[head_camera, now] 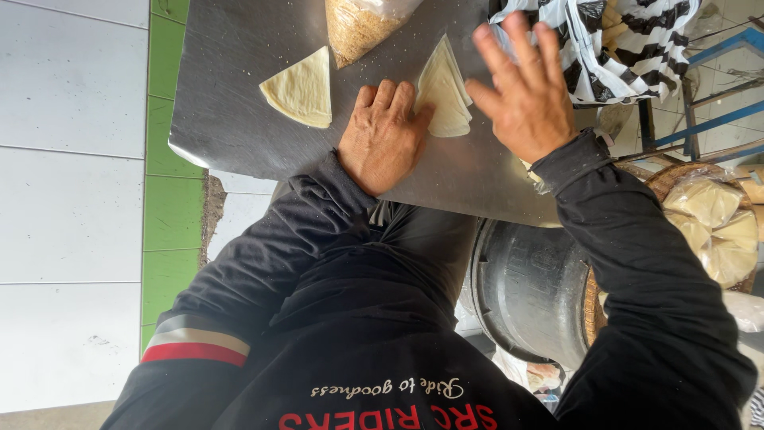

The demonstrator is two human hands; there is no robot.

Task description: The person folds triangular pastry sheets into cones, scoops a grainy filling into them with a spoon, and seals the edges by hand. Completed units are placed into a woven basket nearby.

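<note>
Taking the stack of folded wrappers (444,91) on the metal table (231,111) as landmark: the left hand (383,135) lies flat just left of it, thumb touching its edge; the right hand (521,91) hovers just right. A single folded wrapper (302,89) lies further left, apart. A bag of crumbs (358,25) sits behind-left, a striped plastic bag (613,44) behind-right. A basket of bagged wrappers (716,227) stands well right, off the table.

Even daylight, soft shadows, dull sheen on steel, slightly blurred right hand (521,87)

I see white wall tiles (72,215) with green strips (171,211) left of the steel tabletop (231,111); blue frame (716,119) at right.
</note>
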